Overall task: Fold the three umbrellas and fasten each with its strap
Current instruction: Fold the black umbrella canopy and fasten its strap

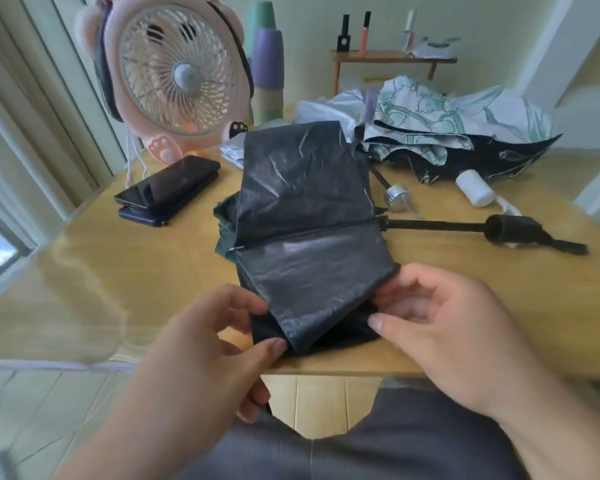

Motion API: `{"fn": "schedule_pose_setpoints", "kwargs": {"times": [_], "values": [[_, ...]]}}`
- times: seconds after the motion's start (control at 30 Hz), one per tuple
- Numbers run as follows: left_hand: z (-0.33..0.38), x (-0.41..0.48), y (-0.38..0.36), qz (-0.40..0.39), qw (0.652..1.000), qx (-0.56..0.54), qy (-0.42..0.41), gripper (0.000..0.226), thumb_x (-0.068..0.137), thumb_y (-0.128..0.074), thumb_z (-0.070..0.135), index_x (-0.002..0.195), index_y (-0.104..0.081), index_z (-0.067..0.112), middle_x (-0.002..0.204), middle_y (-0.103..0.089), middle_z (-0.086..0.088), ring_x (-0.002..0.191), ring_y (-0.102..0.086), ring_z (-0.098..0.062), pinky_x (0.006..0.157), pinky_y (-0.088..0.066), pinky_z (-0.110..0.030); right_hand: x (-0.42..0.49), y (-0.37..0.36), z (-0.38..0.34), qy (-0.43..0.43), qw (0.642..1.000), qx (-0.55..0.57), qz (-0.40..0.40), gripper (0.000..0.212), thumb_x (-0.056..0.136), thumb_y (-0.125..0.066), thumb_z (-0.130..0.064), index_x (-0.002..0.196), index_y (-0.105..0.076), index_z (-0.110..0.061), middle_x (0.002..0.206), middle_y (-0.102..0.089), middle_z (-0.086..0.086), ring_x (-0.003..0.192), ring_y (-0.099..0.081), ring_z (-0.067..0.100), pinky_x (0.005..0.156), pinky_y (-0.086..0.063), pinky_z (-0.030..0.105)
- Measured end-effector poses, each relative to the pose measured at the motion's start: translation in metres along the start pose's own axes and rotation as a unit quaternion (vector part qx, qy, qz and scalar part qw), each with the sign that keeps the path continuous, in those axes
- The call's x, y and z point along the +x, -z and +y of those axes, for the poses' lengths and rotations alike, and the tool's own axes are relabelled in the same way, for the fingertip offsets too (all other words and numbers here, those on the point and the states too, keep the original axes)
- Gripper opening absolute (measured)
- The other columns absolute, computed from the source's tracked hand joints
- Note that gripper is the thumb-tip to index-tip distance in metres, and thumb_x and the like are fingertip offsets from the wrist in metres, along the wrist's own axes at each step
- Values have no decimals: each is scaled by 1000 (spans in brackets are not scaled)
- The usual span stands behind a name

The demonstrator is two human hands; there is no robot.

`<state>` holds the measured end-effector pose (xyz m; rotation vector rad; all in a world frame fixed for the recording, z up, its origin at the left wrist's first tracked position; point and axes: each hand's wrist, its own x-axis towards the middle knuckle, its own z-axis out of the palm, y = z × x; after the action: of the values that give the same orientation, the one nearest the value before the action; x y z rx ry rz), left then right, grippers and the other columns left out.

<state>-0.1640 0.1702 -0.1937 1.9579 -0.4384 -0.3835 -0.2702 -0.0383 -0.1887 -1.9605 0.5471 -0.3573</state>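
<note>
Here, dark umbrella (302, 188): lies in the middle of the wooden surface (118, 278), canopy loose and spread in flat panels, its near edge reaching the surface's front edge.
Shaft and handle: the black shaft (437, 225) runs out to the right from under the canopy and ends in a black handle (513, 230) lying on the surface.
Left hand (201, 344): thumb and forefinger curled, pinching the near left corner of the canopy.
Right hand (444, 327): fingers (378, 322) curled at the near right edge of the canopy, holding a fold of it.
Floral umbrella (465, 112): heaped unfolded at the back right, its white handle (475, 192) pointing forward.
Pale umbrella (326, 105): crumpled behind the dark canopy, partly hidden by it.
Silver cap (397, 197): on a thin dark rod just right of the dark canopy; which umbrella it belongs to I cannot tell.
Phones (168, 190): two stacked, left of the dark canopy.
Fan (177, 74): pink, upright at the back left.
Cups (267, 64): a tall stack beside the fan.
</note>
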Motion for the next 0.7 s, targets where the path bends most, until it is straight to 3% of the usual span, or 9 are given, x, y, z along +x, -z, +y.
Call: {"fn": "schedule_pose_setpoints", "kwargs": {"times": [0.13,0.23,0.3,0.47,0.57,0.63,0.7], "values": [[2,2,0,23,999,-17,-22,31,82,-81,12,80,-63,38,59,-69,-7,40,-60,-27,42,-45,-25,3,-4,-2,8,1000,9,0,26,78,-82,-2,89,-73,-24,87,-77,-9,79,-74,8,80,-61,35],[-1,7,2,17,997,-75,-25,28,80,-81,4,78,-67,28,63,-68,-9,43,-60,-40,47,-48,-35,9,-3,0,2,999,36,-10,26,75,-83,1,85,-74,-22,88,-76,-3,80,-74,18,84,-61,45],[-1,9,7,-12,996,-89,-16,28,79,-81,-1,78,-67,23,64,-66,-10,42,-59,-38,48,-49,-39,12,0,0,-2,999,39,-26,27,76,-83,0,86,-74,-23,90,-77,0,83,-74,23,87,-60,50],[1,12,18,-82,997,-8,4,28,84,-78,4,78,-65,28,60,-66,-8,40,-58,-24,43,-48,-32,15,15,-7,-23,996,-29,-83,29,76,-84,-5,87,-74,-30,85,-77,-1,79,-75,23,87,-58,52],[5,7,16,-72,994,80,-7,22,80,-83,31,84,-64,39,57,-66,5,42,-58,-11,51,-51,-29,11,17,-10,-40,994,-87,-58,22,74,-87,-22,81,-66,-20,69,-75,2,69,-71,27,78,-57,51],[7,3,12,-39,983,170,-57,31,67,-84,55,86,-61,44,63,-62,21,51,-56,0,53,-42,-16,6,12,-13,0,991,-133,17,35,65,-88,-38,79,-57,-27,66,-71,1,62,-66,26,65,-56,47],[6,1,11,5,967,220,-128,41,61,-74,73,89,-59,47,75,-57,27,65,-55,0,58,-40,-16,3,8,-18,65,983,-154,79,44,59,-86,-48,82,-51,-36,73,-66,-2,57,-60,18,55,-54,36]]}}
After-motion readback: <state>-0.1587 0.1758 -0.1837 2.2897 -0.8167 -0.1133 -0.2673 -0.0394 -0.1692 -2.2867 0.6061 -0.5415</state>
